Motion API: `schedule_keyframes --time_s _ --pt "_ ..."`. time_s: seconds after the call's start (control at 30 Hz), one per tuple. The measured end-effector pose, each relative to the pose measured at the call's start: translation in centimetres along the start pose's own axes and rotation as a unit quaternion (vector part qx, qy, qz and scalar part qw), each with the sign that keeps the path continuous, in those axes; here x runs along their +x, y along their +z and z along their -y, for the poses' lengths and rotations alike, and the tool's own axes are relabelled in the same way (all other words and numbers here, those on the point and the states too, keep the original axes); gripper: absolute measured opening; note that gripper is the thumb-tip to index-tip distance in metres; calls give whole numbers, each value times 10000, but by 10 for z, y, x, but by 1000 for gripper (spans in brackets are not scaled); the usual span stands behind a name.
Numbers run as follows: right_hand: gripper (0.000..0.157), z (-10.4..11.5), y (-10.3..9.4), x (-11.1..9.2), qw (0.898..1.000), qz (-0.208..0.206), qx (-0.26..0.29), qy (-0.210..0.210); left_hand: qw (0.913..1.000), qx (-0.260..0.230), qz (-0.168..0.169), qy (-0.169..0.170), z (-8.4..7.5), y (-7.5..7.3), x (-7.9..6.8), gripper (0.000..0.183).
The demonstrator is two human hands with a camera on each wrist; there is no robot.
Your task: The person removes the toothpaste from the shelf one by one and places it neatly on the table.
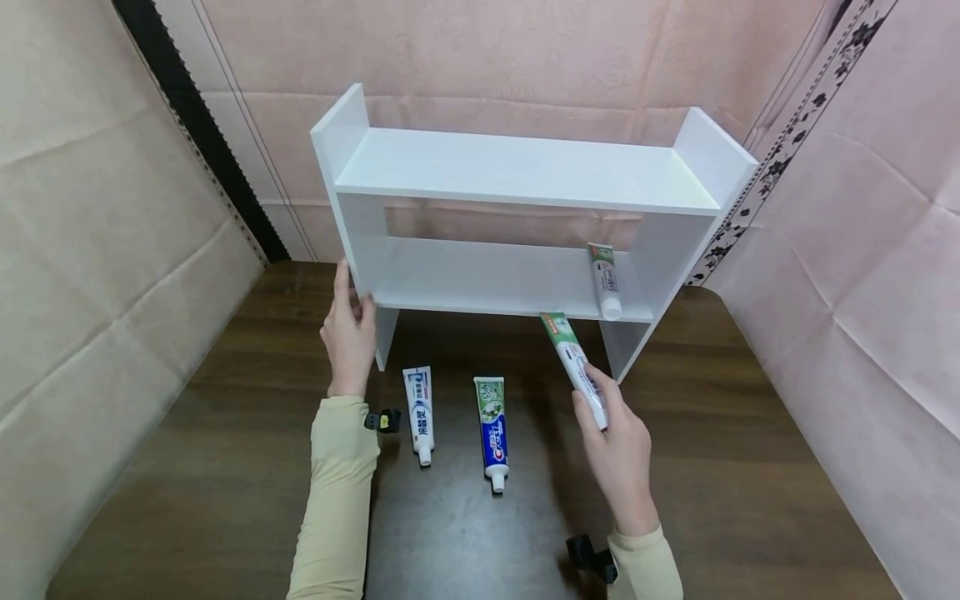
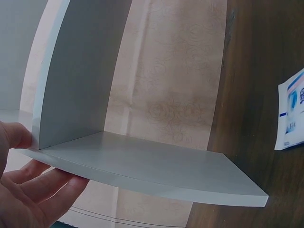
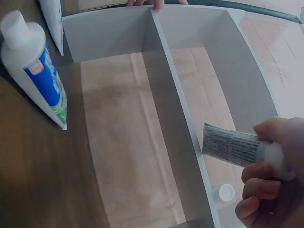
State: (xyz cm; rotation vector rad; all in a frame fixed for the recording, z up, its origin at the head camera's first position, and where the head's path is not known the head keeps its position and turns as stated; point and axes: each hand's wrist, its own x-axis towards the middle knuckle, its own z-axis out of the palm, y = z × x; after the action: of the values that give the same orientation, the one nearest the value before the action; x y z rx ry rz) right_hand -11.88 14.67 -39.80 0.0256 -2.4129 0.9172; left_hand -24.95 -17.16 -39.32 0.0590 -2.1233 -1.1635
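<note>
My right hand [image 1: 621, 454] grips a green-and-white toothpaste tube [image 1: 572, 360] near its cap end, the flat end pointing at the front edge of the lower shelf board. In the right wrist view, small print covers the held tube [image 3: 231, 144]. My left hand [image 1: 349, 343] holds the left side panel of a white two-tier shelf [image 1: 487, 273]; the left wrist view has the thumb at the front edge and the fingers [image 2: 59, 192] against the panel's outer face. Another green-and-white tube [image 1: 606, 282] lies at the lower board's right end, cap forward.
On the dark wooden table [image 1: 247, 467], in front of the shelf, lie a white-and-blue toothpaste tube [image 1: 420, 410] and a blue-and-green one [image 1: 492, 425], caps toward me. Pale cloth walls [image 1: 847, 275] enclose the back and sides.
</note>
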Motion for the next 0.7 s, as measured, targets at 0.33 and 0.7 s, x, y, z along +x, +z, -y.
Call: schedule_keyframes --time_s 0.33,0.7 --pt "27 -17 1 -18 9981 131 -548 249 9999 80 -115 74 -1 0 1 55" --pt "29 -34 15 -23 9813 1280 -1120 907 10000 52 -37 -38 -1 0 0 57"
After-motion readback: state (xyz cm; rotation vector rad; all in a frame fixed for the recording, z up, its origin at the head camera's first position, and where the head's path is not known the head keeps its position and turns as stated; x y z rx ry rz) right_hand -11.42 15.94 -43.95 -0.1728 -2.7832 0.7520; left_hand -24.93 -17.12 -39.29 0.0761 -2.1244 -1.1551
